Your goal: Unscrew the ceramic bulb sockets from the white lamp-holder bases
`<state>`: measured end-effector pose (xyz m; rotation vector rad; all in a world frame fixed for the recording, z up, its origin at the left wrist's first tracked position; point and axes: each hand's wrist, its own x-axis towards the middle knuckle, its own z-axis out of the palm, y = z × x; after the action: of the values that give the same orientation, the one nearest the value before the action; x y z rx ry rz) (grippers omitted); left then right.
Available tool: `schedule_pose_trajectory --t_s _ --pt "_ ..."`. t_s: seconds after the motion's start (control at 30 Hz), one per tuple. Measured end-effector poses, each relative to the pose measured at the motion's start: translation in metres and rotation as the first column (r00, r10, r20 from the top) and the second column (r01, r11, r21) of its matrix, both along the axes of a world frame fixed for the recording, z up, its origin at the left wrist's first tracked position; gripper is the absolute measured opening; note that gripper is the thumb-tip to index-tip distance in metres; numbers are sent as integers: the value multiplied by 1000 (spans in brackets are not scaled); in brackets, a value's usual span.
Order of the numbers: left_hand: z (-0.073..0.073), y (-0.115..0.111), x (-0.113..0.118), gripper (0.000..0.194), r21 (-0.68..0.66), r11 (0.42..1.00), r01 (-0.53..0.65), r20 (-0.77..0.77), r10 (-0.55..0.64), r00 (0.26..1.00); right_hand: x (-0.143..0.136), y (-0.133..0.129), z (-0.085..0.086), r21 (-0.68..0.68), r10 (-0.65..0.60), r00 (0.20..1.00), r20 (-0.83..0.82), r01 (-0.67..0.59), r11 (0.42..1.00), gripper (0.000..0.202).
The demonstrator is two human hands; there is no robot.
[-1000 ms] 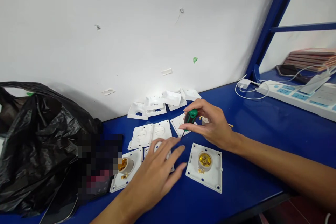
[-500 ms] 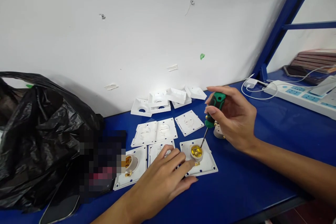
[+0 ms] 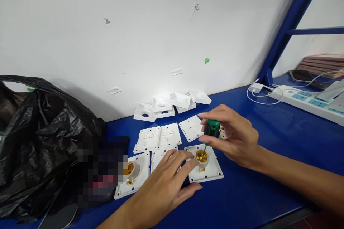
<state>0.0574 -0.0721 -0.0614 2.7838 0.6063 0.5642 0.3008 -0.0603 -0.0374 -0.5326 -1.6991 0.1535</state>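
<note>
A green and black screwdriver (image 3: 212, 128) stands nearly upright in my right hand (image 3: 232, 137), gripped between thumb and fingers. Its tip is down inside a round lamp socket (image 3: 201, 158) with a brass-coloured inside. That socket sits on a white square plate (image 3: 212, 171) at the table's front. My left hand (image 3: 170, 180) reaches in from the left with its fingers apart. Its fingertips rest at the socket's left side, and the thumb lies near the plate's front edge. Another lamp socket (image 3: 133, 169) sits on a white plate (image 3: 142, 164) farther left.
Several bare white plates (image 3: 149, 139) lie behind my hands on the blue table (image 3: 268, 143). White box covers (image 3: 180, 100) are piled against the wall. A black plastic bag (image 3: 48, 143) fills the left side; a power strip (image 3: 309, 102) with cables lies right.
My right hand has moved down and left, and the screwdriver has turned more upright, its tip now inside the socket. My left fingertips have shifted slightly up along the socket's side.
</note>
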Motion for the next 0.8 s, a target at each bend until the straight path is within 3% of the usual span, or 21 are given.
schedule_pose_trajectory --t_s 0.1,0.3,0.53,0.67,0.8 --pt "0 1 0 46 -12 1000 -4 -25 4 1000 0 0 3 -29 -25 1000 -12 24 999 47" --pt "4 1 1 37 29 998 54 -36 -53 998 1 -2 6 61 -77 991 108 71 996 50" --pt "3 -4 0 38 56 991 125 -52 -122 991 -1 -10 11 56 -24 987 158 16 998 47" --pt "2 -2 0 37 44 993 112 -48 -110 993 0 -8 10 -21 45 993 108 -43 999 45" --pt "2 -1 0 33 35 992 119 -51 -117 992 -2 -9 6 -25 -22 999 41 23 999 46"
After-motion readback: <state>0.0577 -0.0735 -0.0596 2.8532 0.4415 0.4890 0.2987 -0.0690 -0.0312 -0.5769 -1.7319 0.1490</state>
